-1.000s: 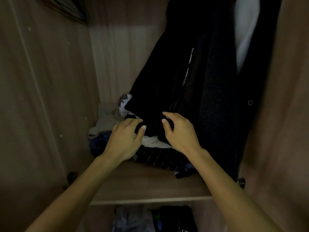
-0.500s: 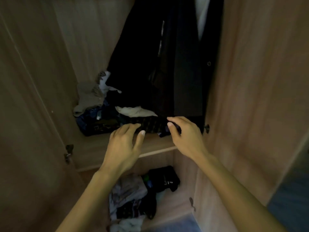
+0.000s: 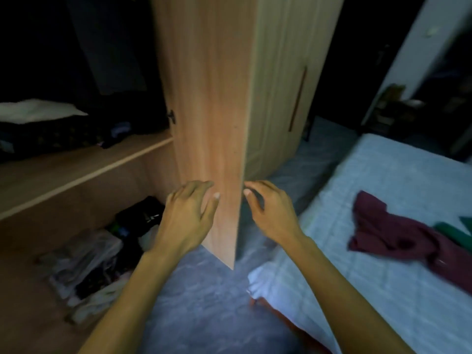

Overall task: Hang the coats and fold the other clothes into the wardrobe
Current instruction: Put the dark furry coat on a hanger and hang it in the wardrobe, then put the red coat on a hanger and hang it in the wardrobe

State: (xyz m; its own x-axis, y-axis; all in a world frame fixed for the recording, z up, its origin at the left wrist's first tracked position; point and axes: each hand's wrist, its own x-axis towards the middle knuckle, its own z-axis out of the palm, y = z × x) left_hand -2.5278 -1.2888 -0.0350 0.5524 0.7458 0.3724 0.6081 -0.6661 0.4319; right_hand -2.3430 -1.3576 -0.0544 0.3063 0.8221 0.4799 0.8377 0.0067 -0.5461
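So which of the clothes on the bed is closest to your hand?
The crumpled maroon garment; the green garment lies beyond it, farther from the right hand.

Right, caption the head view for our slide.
Left hand and right hand flank the open wardrobe door; maroon garment lies on bed.

The wardrobe shelf (image 3: 84,172) carries a dark folded pile (image 3: 51,134) toward its back, with a white piece (image 3: 38,109) on top. On the pale bed (image 3: 383,175) lies a crumpled maroon garment (image 3: 398,233), with a green garment (image 3: 457,231) just beside it.
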